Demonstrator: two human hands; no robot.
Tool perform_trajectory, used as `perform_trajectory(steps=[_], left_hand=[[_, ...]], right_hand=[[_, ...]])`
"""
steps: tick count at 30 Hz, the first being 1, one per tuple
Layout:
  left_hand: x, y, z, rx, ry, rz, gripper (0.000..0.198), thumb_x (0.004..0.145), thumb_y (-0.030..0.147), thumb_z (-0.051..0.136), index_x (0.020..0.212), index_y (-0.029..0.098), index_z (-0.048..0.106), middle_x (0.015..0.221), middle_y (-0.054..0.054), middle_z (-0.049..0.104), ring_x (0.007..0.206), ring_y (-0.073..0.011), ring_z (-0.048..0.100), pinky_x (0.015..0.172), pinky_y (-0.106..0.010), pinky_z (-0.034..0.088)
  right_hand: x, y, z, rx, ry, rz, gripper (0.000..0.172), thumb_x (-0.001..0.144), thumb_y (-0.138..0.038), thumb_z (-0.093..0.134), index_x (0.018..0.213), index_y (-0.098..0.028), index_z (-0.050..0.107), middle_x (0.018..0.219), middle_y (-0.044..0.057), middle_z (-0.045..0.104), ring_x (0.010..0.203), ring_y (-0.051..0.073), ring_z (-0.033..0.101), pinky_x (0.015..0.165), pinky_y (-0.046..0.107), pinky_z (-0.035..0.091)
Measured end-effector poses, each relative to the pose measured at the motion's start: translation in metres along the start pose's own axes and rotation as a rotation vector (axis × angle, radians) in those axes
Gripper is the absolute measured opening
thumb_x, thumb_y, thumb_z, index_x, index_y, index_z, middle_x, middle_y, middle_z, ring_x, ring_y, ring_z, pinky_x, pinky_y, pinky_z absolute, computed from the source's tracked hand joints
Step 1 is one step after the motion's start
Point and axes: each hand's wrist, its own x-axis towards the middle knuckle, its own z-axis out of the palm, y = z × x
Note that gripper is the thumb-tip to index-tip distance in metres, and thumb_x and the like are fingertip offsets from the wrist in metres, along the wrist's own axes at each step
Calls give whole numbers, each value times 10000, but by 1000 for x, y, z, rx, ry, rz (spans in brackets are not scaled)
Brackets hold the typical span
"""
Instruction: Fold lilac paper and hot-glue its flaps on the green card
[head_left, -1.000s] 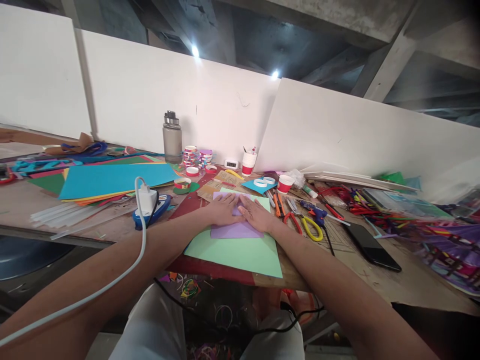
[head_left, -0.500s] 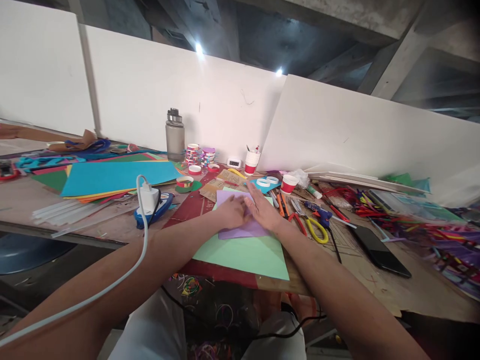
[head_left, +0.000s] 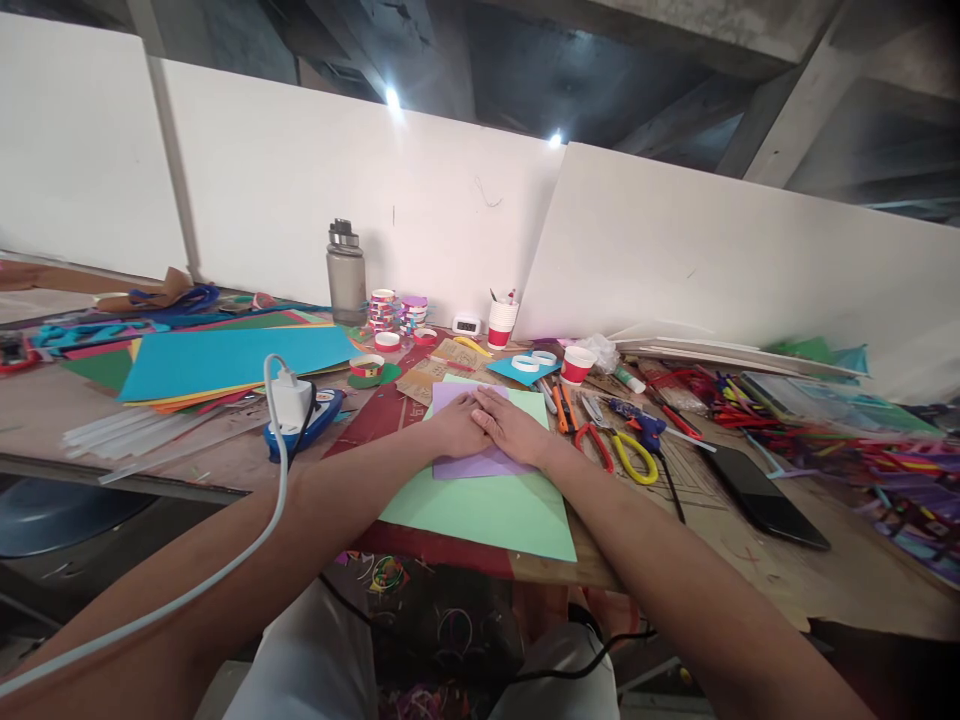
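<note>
My left hand (head_left: 459, 428) lies flat on a sheet of purple paper (head_left: 457, 468), its fingertips partly hidden beneath the fingers of my right hand (head_left: 517, 432). The right hand rests flat too, its fingers stretched over the left ones and its palm on the purple paper. Neither hand holds anything. The purple paper sits on a larger light green sheet (head_left: 480, 515), which covers part of a red board (head_left: 420, 540) at the table's front edge.
To the right are red-handled pliers (head_left: 600, 448), yellow-handled scissors (head_left: 636, 460), a blue glue gun (head_left: 641, 425) and a black phone (head_left: 765, 495). Paper cups (head_left: 577, 365) and a bottle (head_left: 346, 275) stand behind. A white charger (head_left: 291, 403) with a cable and coloured sheets (head_left: 232, 360) are left.
My right hand has lowered from a tilted position onto the left fingers, and the two hands now overlap flat. The papers stay in place; the view has shifted slightly.
</note>
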Motion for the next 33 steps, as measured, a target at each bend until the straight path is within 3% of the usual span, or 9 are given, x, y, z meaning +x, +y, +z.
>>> perform_trajectory(steps=[3, 7, 16, 22, 28, 33], left_hand=[[-2, 0, -2, -29, -5, 45, 530, 942, 346, 374, 1419, 128, 450, 1509, -117, 372, 1410, -277, 278, 1171, -428, 148], [-4, 2, -8, -92, -52, 53, 558, 933, 377, 384, 1444, 156, 412, 1511, -110, 369, 1396, -266, 321, 1173, -441, 139], [-11, 7, -6, -142, 24, -124, 701, 889, 540, 410, 1512, 253, 266, 1590, -89, 139, 1466, -297, 115, 1142, -588, 114], [-10, 6, -9, -124, -76, -153, 744, 889, 585, 361, 1520, 207, 248, 1582, -116, 155, 1466, -295, 121, 1148, -562, 104], [-8, 6, -10, -159, -103, -191, 868, 879, 691, 266, 1530, 124, 175, 1579, -157, 141, 1471, -276, 98, 1155, -529, 86], [-7, 6, -8, -181, -90, -186, 871, 861, 725, 272, 1517, 153, 234, 1582, -142, 147, 1464, -313, 119, 1148, -547, 83]], right_hand=[[-1, 0, -1, 38, 36, 15, 915, 885, -722, 84, 1486, -71, 314, 1560, 156, 262, 1464, 237, 160, 1200, 424, 127], [-2, -2, -1, 104, 99, 86, 929, 881, -721, 49, 1527, -65, 171, 1595, 143, 142, 1479, 220, 56, 1201, 419, 71], [-1, -4, -1, 35, -32, 174, 814, 919, -665, 60, 1547, -146, 91, 1606, 88, 80, 1481, 211, 20, 1182, 492, 32], [-1, -4, -2, 87, -35, 185, 805, 914, -675, 74, 1549, -180, 71, 1605, 90, 101, 1480, 218, 35, 1176, 518, 17], [-6, 4, -13, 263, 223, 170, 887, 866, -750, 123, 1549, -184, 105, 1601, 77, 152, 1470, 209, 138, 1198, 430, 92], [-11, 12, -28, 196, 345, 173, 832, 877, -738, 191, 1547, -247, 140, 1581, 34, 236, 1466, 215, 159, 1198, 438, 112]])
